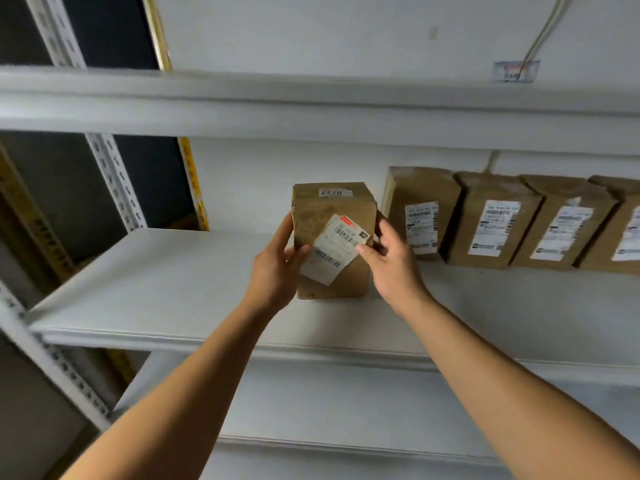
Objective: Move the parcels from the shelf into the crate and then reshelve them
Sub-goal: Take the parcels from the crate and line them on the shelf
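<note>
Both hands hold one brown parcel (332, 237) upright on the middle shelf (156, 289), well left of a row of four similar parcels (502, 220) lined up against the wall. The left hand (277, 268) has its fingers round the parcel's left edge with the thumb on the front label; the right hand (391, 261) grips the right side, thumb also on the label. The likeliest trouble is the parcel tipping forward off the shelf if either grip slackens, since it stands tall and near the front. The crate is out of view, the label print is unreadable, and the rightmost parcel is cut off
</note>
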The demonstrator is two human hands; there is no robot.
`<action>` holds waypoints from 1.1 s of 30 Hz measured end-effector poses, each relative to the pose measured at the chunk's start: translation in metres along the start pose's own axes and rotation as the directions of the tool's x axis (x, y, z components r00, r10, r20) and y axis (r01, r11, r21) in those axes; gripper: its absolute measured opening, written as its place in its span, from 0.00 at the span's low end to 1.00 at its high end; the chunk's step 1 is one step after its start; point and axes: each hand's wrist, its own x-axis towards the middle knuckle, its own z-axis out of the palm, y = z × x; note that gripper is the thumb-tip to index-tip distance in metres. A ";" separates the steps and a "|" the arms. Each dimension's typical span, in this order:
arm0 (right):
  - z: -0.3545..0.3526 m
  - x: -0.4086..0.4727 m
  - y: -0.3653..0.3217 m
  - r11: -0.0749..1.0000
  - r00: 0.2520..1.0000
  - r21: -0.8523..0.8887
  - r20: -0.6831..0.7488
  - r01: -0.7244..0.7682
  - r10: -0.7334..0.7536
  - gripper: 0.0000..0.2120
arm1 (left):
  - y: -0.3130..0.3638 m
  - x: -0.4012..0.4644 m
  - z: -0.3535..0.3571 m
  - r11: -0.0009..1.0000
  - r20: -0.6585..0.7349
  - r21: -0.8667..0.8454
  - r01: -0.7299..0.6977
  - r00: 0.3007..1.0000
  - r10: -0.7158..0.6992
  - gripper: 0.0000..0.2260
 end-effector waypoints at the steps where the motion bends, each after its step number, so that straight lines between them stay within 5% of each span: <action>1: 0.005 0.007 0.006 1.000 1.000 -0.002 0.008 0.004 -0.004 0.26 | -0.006 0.005 -0.001 1.000 -0.010 0.013 0.005 1.000 -0.005 0.28; 8: 0.024 0.043 0.032 0.998 0.995 -0.029 -0.082 -0.055 0.052 0.25 | -0.027 0.051 0.000 1.000 0.032 0.029 -0.010 0.999 0.009 0.28; 21: 0.045 0.095 0.045 0.934 0.889 -0.187 -0.408 -0.305 0.209 0.30 | -0.064 0.147 0.030 0.969 0.242 -0.244 0.020 0.969 0.041 0.29; 33: 0.043 0.103 0.047 0.890 0.874 -0.269 -0.428 -0.368 0.232 0.26 | -0.067 0.157 0.040 0.980 0.193 -0.198 0.019 0.981 0.020 0.30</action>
